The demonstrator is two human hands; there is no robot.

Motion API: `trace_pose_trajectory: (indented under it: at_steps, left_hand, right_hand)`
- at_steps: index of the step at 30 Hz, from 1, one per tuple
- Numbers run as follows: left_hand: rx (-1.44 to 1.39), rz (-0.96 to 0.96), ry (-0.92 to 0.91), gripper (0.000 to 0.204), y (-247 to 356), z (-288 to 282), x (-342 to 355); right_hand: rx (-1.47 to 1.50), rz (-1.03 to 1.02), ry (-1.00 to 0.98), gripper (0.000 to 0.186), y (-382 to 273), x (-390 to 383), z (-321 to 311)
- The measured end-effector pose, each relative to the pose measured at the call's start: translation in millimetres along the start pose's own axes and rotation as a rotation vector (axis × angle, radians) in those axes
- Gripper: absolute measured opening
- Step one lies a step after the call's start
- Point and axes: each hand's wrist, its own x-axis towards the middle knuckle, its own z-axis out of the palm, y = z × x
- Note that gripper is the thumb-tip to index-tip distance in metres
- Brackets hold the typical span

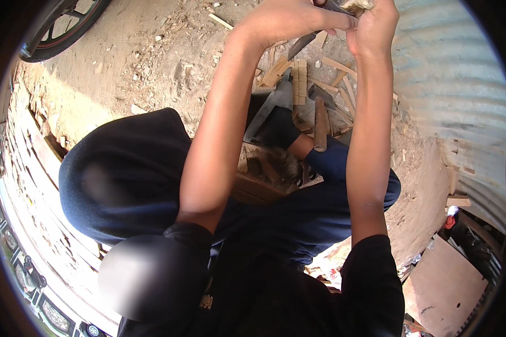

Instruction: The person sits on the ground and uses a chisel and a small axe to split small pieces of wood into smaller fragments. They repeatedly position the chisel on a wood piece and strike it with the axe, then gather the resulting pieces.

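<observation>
With wood pieces (299,82) lying cut, we seem midway, our right grip (375,28) curled around a pale chunk (358,4); what our left grip (309,19) holds beside the blade (301,45), we cannot tell.

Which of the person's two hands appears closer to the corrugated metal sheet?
The right hand: in this view, it appears next to the corrugated metal sheet, while the left hand is farther left.

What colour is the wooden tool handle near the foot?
Brown; the wooden tool handle shows in the head view.
</observation>
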Motion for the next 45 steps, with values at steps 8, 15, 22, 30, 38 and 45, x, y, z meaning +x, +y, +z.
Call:
trace_pose_trajectory:
  at_steps: [8, 15, 22, 30, 38, 45]
  left_hand:
    - [0.248, -0.168, 0.004, 0.035, 14, 18, 6]
    - [0.077, 0.099, 0.314, 0.039, -24, 25, 11]
    - [0.144, -0.034, 0.348, 0.03, -25, 20, 15]
    - [0.19, -0.115, 0.26, 0.023, -22, 29, 10]
    - [0.167, -0.147, 0.302, 0.025, -7, 27, 5]
    - [0.069, -0.143, 0.16, 0.026, -25, 32, -7]
  right_hand:
    - [-0.159, -0.198, 0.149, 0.027, -22, -36, -16]
    - [-1.029, 1.116, 0.456, 0.082, 111, -142, -182]
    - [0.117, 1.208, 0.364, 0.024, 167, -187, -233]
    - [-0.183, 0.813, 0.314, 0.022, -26, -142, -94]
    - [-0.851, 0.138, 0.188, 0.034, -166, -100, 23]
    - [-0.764, 0.545, 0.178, 0.025, -155, -151, 21]
